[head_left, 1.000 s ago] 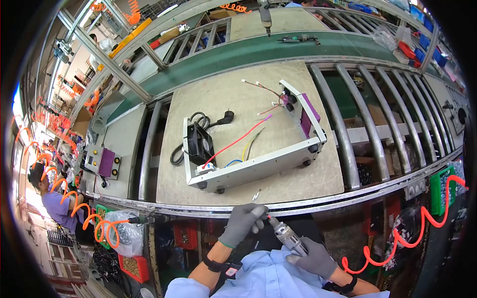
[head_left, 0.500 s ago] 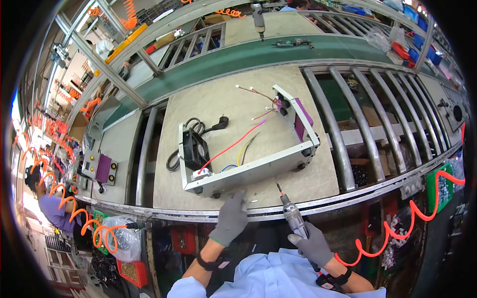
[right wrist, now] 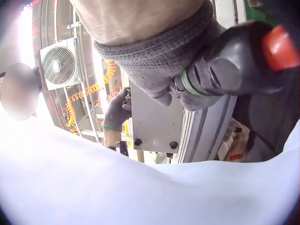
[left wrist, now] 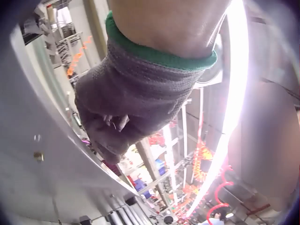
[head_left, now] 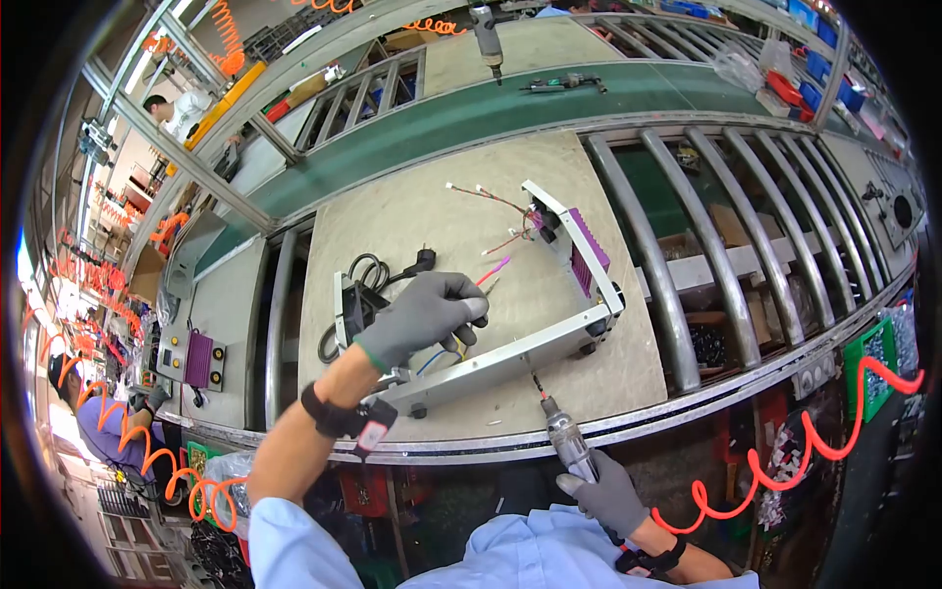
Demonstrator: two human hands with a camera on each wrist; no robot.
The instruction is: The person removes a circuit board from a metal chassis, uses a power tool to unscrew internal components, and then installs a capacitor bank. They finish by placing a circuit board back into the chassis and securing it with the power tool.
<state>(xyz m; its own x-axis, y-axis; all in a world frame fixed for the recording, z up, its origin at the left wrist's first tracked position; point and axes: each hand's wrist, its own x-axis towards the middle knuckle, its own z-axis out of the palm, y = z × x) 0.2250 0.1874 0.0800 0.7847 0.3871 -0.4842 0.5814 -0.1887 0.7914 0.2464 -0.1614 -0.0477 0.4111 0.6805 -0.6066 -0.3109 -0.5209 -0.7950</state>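
A U-shaped grey metal chassis (head_left: 471,371) rests on the board. My gloved left hand (head_left: 422,316) is over its front wall at the left, fingers curled. In the left wrist view small shiny metal pieces (left wrist: 121,123) show between those fingers, beside the chassis's grey panel (left wrist: 51,159). With my gloved right hand (head_left: 610,491) I grip a power screwdriver (head_left: 567,438), pointed away from me. Its bit (head_left: 537,381) reaches the outer face of the front wall. A black fan (head_left: 361,302) at the left is partly hidden by the left hand. Loose wires (head_left: 498,267) stand inside.
Metal rollers (head_left: 677,265) run right of the board (head_left: 412,216). A metal rail (head_left: 510,447) borders the front. A red coiled hose (head_left: 756,496) hangs at right. One small pale piece (head_left: 494,423) lies by the rail. Another purple-faced unit (head_left: 201,358) stands left.
My left hand left the screwdriver's tip, went down to the board's front edge, then rose over the chassis. The screwdriver swung up and forward to the front wall.
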